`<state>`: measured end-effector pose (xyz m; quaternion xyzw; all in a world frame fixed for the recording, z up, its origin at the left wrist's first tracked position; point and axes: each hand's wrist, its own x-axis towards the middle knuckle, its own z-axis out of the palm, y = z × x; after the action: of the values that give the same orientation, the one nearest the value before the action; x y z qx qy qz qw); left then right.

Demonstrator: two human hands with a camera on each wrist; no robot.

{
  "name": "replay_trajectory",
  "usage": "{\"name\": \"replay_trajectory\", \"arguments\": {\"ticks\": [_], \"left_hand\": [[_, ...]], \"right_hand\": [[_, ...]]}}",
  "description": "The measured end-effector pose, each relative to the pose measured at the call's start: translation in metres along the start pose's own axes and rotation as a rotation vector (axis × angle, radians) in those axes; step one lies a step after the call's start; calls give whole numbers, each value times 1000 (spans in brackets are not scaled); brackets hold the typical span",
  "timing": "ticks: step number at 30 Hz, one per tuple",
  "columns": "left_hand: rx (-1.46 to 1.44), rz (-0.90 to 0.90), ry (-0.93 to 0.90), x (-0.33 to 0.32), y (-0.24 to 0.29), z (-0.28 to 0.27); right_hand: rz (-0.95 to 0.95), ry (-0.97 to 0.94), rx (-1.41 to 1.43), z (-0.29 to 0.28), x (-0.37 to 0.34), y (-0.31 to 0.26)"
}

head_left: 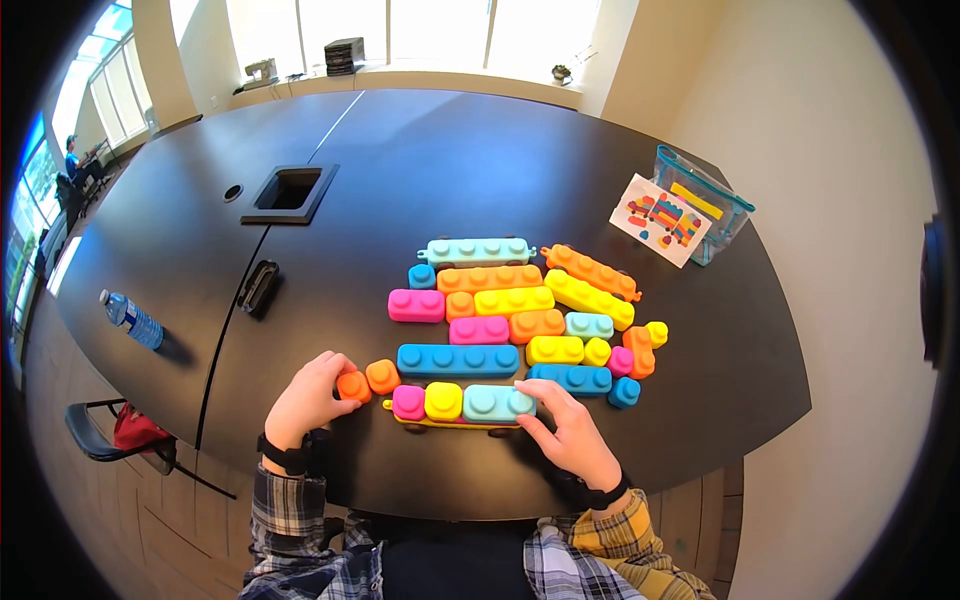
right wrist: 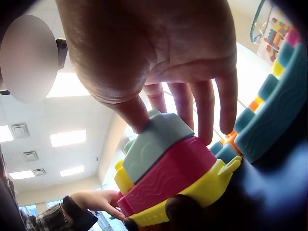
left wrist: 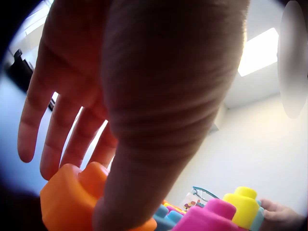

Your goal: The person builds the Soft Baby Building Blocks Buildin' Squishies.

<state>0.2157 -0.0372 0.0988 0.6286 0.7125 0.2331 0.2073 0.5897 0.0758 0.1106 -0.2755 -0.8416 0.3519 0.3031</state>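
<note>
My left hand (head_left: 308,398) pinches an orange building block (head_left: 352,388) between thumb and fingers, low over the table. Just beyond it lies a second orange block (head_left: 383,376). In front of me stands a toy wagon with a yellow wheeled base (right wrist: 190,195). It carries a long magenta block (right wrist: 168,173), and on top sit a magenta block (head_left: 408,402), a yellow block (head_left: 444,401) and a pale blue block (head_left: 485,403). With thumb and fingers on opposite sides, my right hand (head_left: 570,430) grips the pale blue block at the wagon's right end.
Loose blocks spread behind the wagon, including a long blue one (head_left: 458,360). Two wheeled bases, pale blue (head_left: 478,251) and orange (head_left: 590,273), are farther back. A picture card (head_left: 660,220) leans on a clear pouch (head_left: 715,205). A water bottle (head_left: 132,320) is at left.
</note>
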Motion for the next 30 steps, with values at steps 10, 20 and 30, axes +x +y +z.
{"name": "replay_trajectory", "arguments": {"ticks": [10,20,30], "left_hand": [[-281,397,100,19,100,-18],[-334,450,-70,31,124,28],[-320,450,-97,32,122,33]], "right_hand": [[120,-37,68,2,-2,5],[137,-71,29,-2,0,1],[148,-82,32,-1,0,3]]}}
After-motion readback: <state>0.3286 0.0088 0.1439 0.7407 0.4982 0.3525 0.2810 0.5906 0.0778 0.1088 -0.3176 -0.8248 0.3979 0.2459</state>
